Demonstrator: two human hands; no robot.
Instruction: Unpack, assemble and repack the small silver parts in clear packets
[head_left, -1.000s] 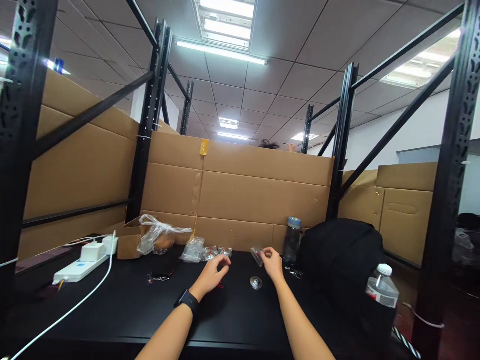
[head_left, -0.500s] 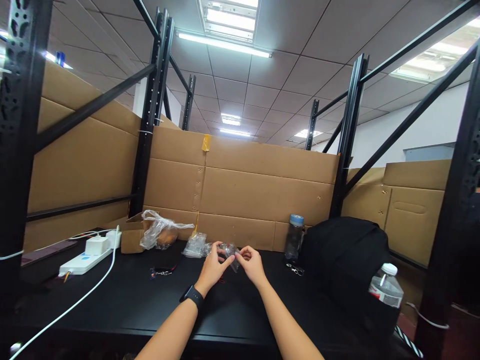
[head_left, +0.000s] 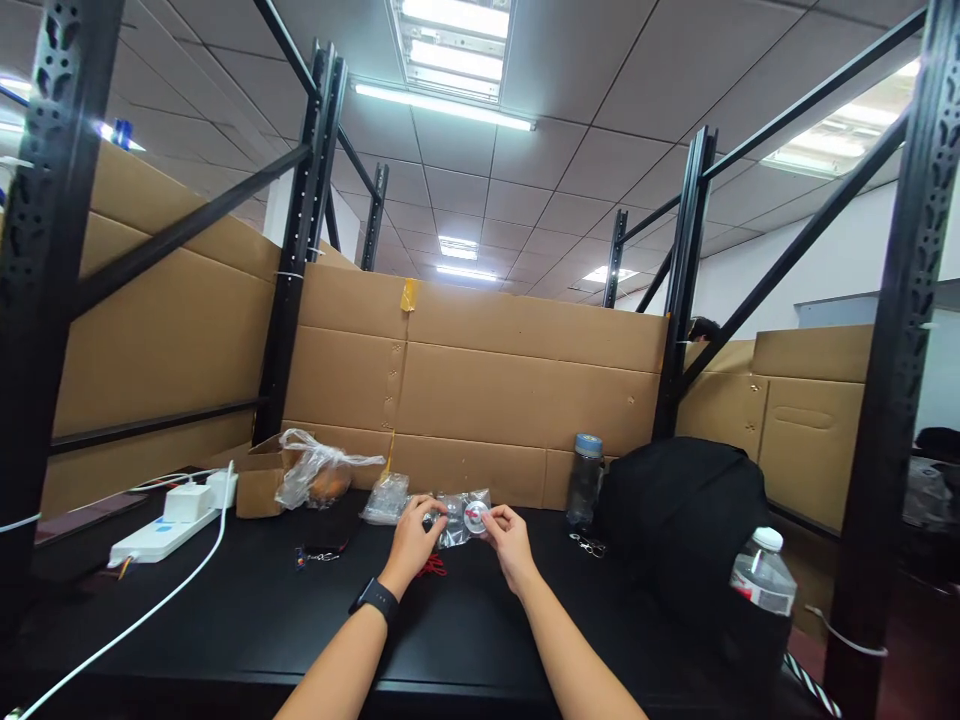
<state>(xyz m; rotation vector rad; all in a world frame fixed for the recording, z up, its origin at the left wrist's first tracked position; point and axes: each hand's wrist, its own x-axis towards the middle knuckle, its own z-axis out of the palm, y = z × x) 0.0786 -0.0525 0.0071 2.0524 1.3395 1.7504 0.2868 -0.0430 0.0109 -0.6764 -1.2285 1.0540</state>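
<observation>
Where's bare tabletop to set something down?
Bare black tabletop lies between the white cable and left forearm, and between the right forearm and black backpack. Crowded: around the left hand and right hand, with clear bag, round disc and red cord.

Clear packet (head_left: 452, 536): left end hidden behind the left hand (head_left: 412, 537); small contents indistinct.
Round piece (head_left: 475, 515): right rim covered by the fingertips of the right hand (head_left: 511, 548); red marking too small to read.
Left-hand grip: contact with the packet cannot be determined.
Red cord (head_left: 433, 567): partly hidden by the left hand.
Forearms (head_left: 341, 660): both cut off by the bottom edge.
White cable (head_left: 169, 592): runs out of view at lower left.
White-capped bottle (head_left: 768, 570): base hidden by black fabric (head_left: 750, 650); label print illegible.
Person's head (head_left: 702, 326): mostly hidden behind cardboard (head_left: 720, 355).
</observation>
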